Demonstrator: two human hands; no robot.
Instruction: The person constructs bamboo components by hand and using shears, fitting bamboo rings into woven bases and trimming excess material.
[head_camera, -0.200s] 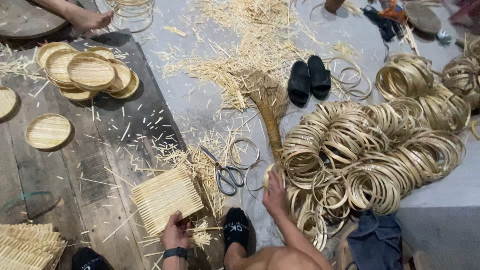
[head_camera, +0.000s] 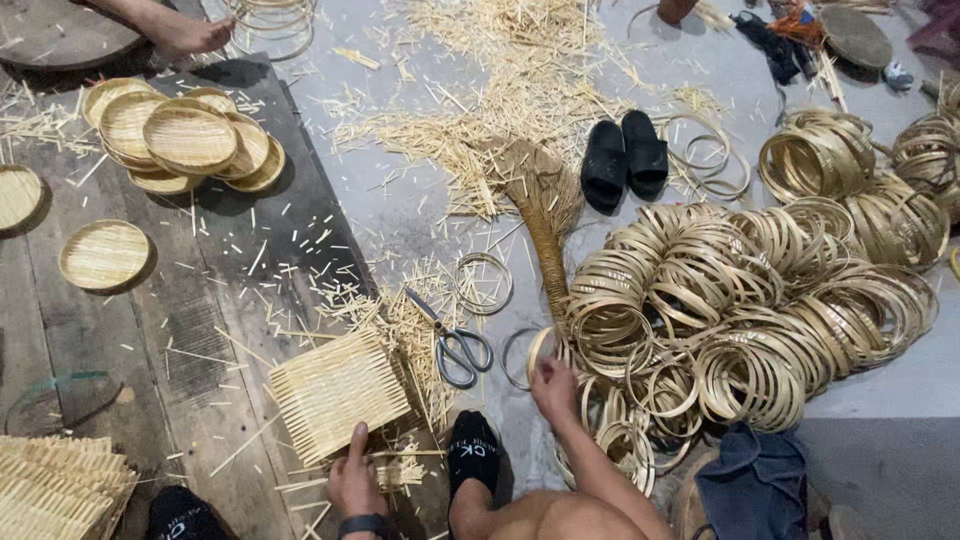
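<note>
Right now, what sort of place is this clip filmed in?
Probably a floor-level bamboo basket workshop: a big heap of bamboo hoops, a stack of finished round woven trays, and a square woven mat under the left hand.

Black socks (head_camera: 473, 450), dark wristband (head_camera: 362, 524)
</note>
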